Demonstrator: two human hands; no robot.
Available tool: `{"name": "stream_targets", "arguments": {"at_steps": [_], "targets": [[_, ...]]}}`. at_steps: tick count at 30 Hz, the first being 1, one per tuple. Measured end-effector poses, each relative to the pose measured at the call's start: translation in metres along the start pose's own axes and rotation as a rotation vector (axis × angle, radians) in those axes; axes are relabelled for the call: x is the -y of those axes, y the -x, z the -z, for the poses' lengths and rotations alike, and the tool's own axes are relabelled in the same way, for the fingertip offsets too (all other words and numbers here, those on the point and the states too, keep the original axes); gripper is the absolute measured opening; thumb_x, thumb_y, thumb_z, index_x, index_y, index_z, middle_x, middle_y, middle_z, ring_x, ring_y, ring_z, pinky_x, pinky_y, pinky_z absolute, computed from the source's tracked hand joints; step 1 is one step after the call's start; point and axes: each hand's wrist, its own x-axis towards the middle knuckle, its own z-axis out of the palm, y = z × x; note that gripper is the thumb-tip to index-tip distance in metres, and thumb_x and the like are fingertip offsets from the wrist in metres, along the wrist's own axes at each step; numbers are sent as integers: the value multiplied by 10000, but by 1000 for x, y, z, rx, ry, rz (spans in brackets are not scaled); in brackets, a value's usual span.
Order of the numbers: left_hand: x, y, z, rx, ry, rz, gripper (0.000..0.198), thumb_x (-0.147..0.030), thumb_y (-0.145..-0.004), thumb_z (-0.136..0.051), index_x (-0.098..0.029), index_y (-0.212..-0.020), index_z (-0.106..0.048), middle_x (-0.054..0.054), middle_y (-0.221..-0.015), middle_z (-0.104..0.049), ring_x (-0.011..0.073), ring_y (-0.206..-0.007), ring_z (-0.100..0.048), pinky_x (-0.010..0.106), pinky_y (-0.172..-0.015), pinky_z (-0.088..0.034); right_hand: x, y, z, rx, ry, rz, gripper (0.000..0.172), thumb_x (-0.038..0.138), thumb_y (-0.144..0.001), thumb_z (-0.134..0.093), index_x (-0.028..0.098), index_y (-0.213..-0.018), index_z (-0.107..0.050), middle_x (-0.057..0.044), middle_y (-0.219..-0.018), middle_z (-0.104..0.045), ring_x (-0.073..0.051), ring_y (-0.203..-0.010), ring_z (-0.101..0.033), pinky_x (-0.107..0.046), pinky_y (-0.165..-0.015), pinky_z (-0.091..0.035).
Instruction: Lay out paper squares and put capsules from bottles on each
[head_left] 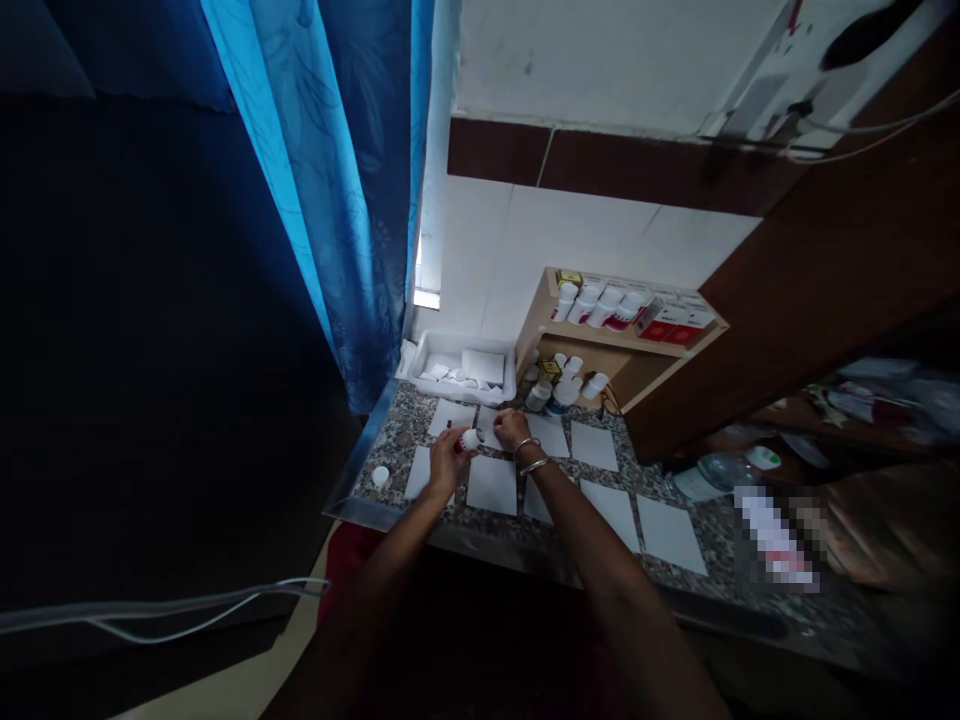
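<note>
Fingers (453, 438) of the left hand (446, 462) are curled closely around a small white plastic bottle (470, 438) marked with a red patch (457, 446), and the bottle is held just above a speckled grey-brown granite tabletop (390, 450), between both hands. Fingers of the right hand (511, 430) are bunched together at the bottle's far side; whether they are clamped on it or only touching it cannot be told at this size. 2 thin metal bangles (535, 466) are worn on the right wrist. Square white paper sheets (491, 485) are laid out in rows across the tabletop, and a round white plastic cap (381, 476) lies apart from the hands, near the tabletop's left edge. A white rectangular tray (459, 368) holding folded papers stands against the wall, and white bottles (592, 305) are ranged on a light wooden shelf (637, 340) behind. For steady handling, the bottle is best kept low and central over the tabletop, with the grip firm and both wrists close together, so that nothing is dropped onto the sheets.
</note>
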Motion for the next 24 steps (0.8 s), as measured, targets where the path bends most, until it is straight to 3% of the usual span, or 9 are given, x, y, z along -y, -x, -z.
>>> {"name": "stream_targets", "arguments": {"at_steps": [5, 11, 17, 24], "targets": [[4, 0, 1, -21, 22, -13, 411, -71, -609, -701, -181, -999, -631, 55, -952, -642, 187, -872, -586, 323, -791, -452, 5, 0, -2, 55, 182, 73, 230, 30, -619, -528, 111, -715, -721, -138, -862, -701, -196, -854, -623, -224, -788, -419], [5, -1, 0, -39, 45, -18, 423, -61, -596, -704, -165, -1000, -635, 67, -952, -645, 194, -879, -587, 327, -800, -451, -2, 2, -1, 47, 165, 108, 238, 56, -600, -548, 123, -748, -722, -101, -825, -706, -172, -800, -621, -205, -743, -423], [2, -3, 0, -33, 59, -15, 430, -42, -580, -706, -176, -984, -643, 63, -954, -646, 191, -867, -593, 330, -797, -456, -15, 4, 1, -25, -59, 66, 181, 90, -581, -589, 137, -716, -700, -64, -773, -703, -165, -735, -615, -232, -695, -457], [-1, -7, -1, -18, 40, -41, 426, -41, -582, -706, -168, -984, -643, 64, -949, -644, 188, -855, -589, 329, -790, -464, -25, 17, 6, -62, -444, -70, 139, 185, -670, -556, 105, -745, -642, -31, -560, -637, -98, -440, -556, -180, -414, -442]]}}
